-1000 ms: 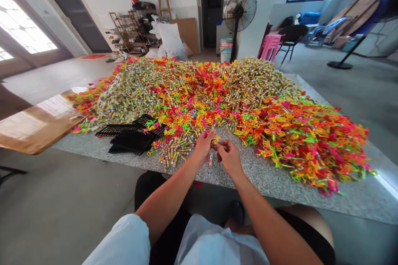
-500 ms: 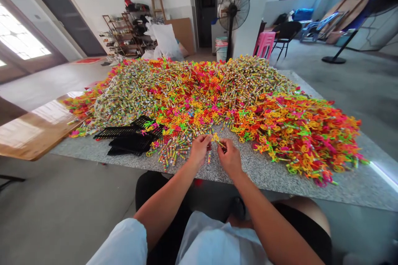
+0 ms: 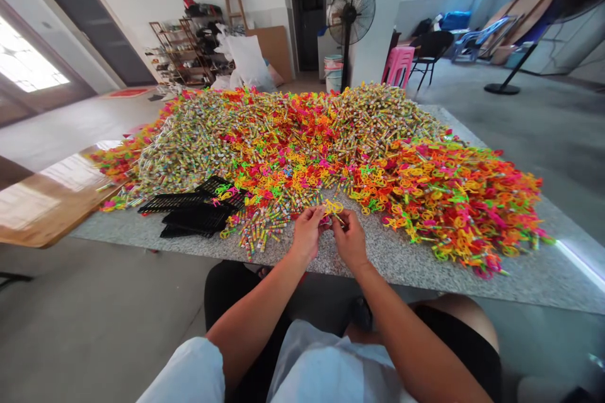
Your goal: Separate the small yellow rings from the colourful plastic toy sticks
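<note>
My left hand (image 3: 307, 234) and my right hand (image 3: 350, 238) meet over the near edge of a grey speckled stone table (image 3: 416, 264). Both pinch a small yellow plastic ring piece (image 3: 333, 207) between their fingertips. Just behind them rises a huge heap of small coloured tubes and neon plastic ring pieces (image 3: 321, 138). Several loose tubes (image 3: 259, 233) lie to the left of my left hand.
Black plastic grid trays (image 3: 198, 208) lie stacked on the table at the left. A wooden tabletop (image 3: 42, 201) adjoins on the far left. Beyond the heap stand a pedestal fan (image 3: 350, 19), a pink stool (image 3: 399, 66), chairs and a cluttered shelf rack (image 3: 189, 50).
My hands have closed together on the yellow ring piece and lifted it slightly. The view has shifted a little.
</note>
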`<state>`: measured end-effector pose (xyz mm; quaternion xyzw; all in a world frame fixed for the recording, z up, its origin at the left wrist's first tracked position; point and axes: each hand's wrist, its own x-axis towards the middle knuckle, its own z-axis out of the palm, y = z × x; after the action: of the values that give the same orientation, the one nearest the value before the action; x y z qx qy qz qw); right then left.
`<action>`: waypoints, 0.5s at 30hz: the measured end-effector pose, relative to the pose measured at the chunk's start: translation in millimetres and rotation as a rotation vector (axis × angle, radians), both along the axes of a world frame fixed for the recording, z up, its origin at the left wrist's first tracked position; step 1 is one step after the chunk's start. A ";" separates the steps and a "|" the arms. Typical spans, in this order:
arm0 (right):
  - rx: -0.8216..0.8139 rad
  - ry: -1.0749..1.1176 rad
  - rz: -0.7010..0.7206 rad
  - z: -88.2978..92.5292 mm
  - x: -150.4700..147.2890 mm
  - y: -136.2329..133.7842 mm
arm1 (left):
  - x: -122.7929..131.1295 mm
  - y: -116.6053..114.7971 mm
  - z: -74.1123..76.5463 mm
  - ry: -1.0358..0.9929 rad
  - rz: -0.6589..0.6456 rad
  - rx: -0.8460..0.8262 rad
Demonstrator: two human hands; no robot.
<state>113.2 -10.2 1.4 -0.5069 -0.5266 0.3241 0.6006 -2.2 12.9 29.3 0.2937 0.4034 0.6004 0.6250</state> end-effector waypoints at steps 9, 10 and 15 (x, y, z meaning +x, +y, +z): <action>-0.123 0.407 0.147 8.6 -2.8 -5.4 | 2.7 0.9 4.5 0.056 0.018 0.054; -0.126 0.420 0.150 8.7 -2.7 -5.1 | 3.0 0.4 4.5 0.073 0.019 0.052; -0.163 0.527 0.180 7.7 -2.6 -2.9 | 4.7 -2.7 4.6 0.136 0.016 0.061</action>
<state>110.6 -13.1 9.1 -0.4030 -0.3674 0.5379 0.6429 2.5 10.2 33.9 0.3493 0.4287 0.5961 0.5821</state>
